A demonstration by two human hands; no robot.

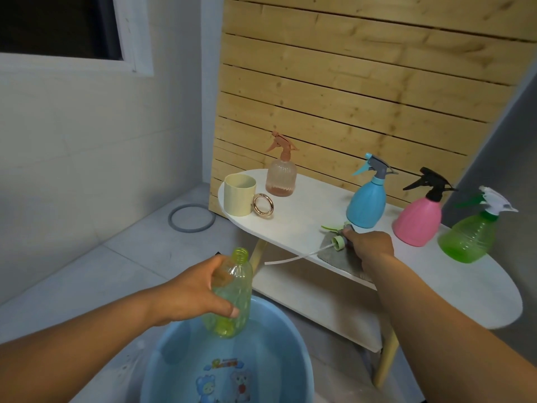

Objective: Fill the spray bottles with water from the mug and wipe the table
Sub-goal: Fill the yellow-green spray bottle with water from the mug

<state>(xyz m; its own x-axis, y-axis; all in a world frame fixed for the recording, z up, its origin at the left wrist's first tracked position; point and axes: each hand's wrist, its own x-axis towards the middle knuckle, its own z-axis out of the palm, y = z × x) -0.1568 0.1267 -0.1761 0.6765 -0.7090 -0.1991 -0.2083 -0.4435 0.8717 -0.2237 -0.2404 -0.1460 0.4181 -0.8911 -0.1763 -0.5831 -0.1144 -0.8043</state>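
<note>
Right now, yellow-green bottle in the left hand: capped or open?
Open. The yellow-green bottle shows a bare threaded neck, held by the left hand over the blue basin. Its spray head lies on the table under the right hand.

Place: you are in a plain room of a home, likely a wash or utility corner.
Walls: pale grey tiles [72, 146] beside a white-framed window [58, 27].
Floor: grey tiles, with a blue basin [293, 344] printed with cartoon bears.
Furniture: a small white table [436, 271] against a pine slat panel [363, 82].
Household things: coloured spray bottles [367, 205], a cream mug [239, 194].
</note>
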